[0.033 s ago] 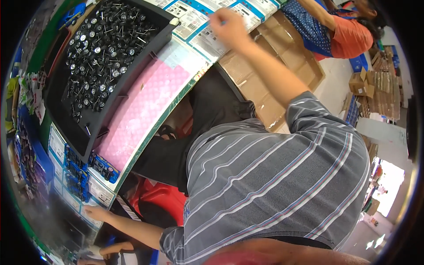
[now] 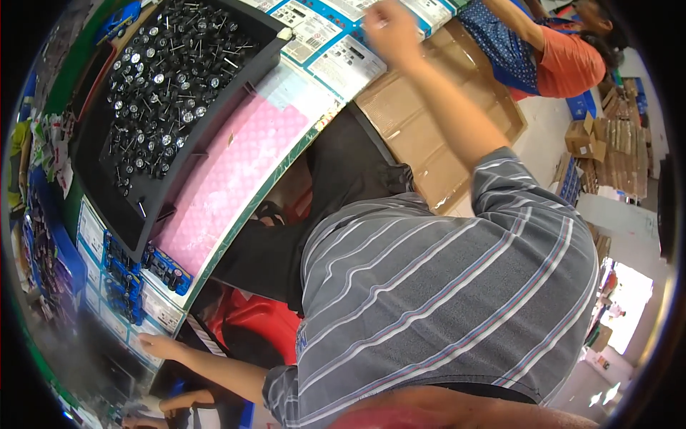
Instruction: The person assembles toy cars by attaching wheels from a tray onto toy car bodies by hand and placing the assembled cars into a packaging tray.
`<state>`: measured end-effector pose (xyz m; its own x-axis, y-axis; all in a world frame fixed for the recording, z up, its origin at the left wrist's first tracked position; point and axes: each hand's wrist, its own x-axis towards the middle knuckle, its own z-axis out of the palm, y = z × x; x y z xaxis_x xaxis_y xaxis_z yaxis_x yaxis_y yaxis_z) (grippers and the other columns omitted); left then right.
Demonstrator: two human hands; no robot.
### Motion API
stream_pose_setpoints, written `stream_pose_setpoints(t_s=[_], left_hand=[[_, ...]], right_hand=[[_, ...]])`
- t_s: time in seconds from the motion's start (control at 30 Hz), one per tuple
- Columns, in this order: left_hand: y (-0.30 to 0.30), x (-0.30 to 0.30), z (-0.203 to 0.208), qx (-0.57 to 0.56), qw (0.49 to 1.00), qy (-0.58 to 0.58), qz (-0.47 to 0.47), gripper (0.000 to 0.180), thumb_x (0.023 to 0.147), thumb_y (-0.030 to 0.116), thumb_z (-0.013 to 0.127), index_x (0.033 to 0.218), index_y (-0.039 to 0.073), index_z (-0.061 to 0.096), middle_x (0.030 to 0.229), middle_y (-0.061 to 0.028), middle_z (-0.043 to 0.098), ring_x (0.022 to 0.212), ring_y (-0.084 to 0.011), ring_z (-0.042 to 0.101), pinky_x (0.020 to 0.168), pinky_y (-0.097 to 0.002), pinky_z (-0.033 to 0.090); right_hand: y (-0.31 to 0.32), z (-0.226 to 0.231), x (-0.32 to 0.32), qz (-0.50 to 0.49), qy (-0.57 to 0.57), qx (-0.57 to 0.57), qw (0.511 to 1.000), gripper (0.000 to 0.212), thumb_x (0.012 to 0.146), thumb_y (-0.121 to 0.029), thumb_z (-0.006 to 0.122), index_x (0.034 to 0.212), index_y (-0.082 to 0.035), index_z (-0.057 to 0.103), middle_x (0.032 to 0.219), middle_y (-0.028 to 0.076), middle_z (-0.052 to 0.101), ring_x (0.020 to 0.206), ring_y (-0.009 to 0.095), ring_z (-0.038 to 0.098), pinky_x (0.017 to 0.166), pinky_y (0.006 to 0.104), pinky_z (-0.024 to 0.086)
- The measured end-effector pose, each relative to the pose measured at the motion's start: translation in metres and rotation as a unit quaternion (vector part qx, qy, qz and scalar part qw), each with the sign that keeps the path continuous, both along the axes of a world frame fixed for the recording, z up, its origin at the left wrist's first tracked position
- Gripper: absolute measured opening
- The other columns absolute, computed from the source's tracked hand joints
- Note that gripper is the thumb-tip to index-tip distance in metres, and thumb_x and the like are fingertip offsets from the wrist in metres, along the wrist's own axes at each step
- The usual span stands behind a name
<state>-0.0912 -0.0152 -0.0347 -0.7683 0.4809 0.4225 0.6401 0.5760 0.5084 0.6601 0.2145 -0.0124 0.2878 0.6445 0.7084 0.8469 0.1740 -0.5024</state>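
Note:
My right hand point(image 2: 391, 34) is raised at the top of the view, over printed blue-and-white card sheets point(image 2: 346, 68). Motion smears its fingers, so I cannot make out whether it holds anything. Toward the lower left, my left hand point(image 2: 161, 347) rests with fingers stretched out on more card sheets at the table's edge. Beyond it stand blue toy cars point(image 2: 168, 270) with black wheels, several in a cluster. A large black tray point(image 2: 204, 136) lies on the table, holding many small black wheels point(image 2: 161, 89) with silver hubs and thin metal axles.
A pink quilted sheet point(image 2: 232, 164) covers the table between tray and edge. An open cardboard box point(image 2: 429, 136) stands beside my right arm. A co-worker in orange point(image 2: 568, 64) is at the upper right; another person's arm point(image 2: 187, 402) shows lower left. Below the table is something red point(image 2: 264, 322).
My right hand has moved a little to the right and up over the card sheets. My left hand, the tray and the toy cars stay nearly where they were.

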Motion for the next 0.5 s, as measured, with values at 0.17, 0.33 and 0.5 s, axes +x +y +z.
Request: stream_pose_setpoints(t_s=[0.17,0.33,0.5], left_hand=[[-0.019,0.077,-0.003,0.085,0.996,0.015,0.008,0.045,0.102,0.032,0.052,0.115,-0.009,0.062,0.115,-0.027,0.064,0.107,-0.0386,0.061,0.096,-0.042,0.046],[0.004,0.176,0.019,0.193,0.981,-0.011,-0.029,0.037,0.102,0.025,0.052,0.113,-0.008,0.064,0.11,-0.023,0.066,0.1,-0.0315,0.063,0.09,-0.0366,0.048],[0.026,0.301,0.026,0.194,0.914,-0.28,-0.219,0.022,0.1,0.016,0.053,0.107,-0.002,0.063,0.088,-0.0057,0.059,0.073,-0.0128,0.054,0.065,-0.0268,0.046]], right_hand=[[0.044,0.033,0.157,-0.158,-0.226,-0.18,0.944,0.057,0.076,0.002,0.059,0.131,-0.01,0.054,0.135,0.02,0.05,0.121,0.045,0.049,0.101,0.0488,0.044],[0.06,0.053,0.239,0.29,-0.172,-0.138,0.931,0.054,0.07,-0.005,0.066,0.123,-0.01,0.061,0.134,0.018,0.054,0.119,0.044,0.05,0.099,0.048,0.045],[0.038,0.075,0.181,-0.058,-0.37,-0.195,0.907,0.05,0.076,-0.038,0.077,0.111,-0.004,0.068,0.107,0.02,0.07,0.099,0.031,0.069,0.083,0.0386,0.053]])
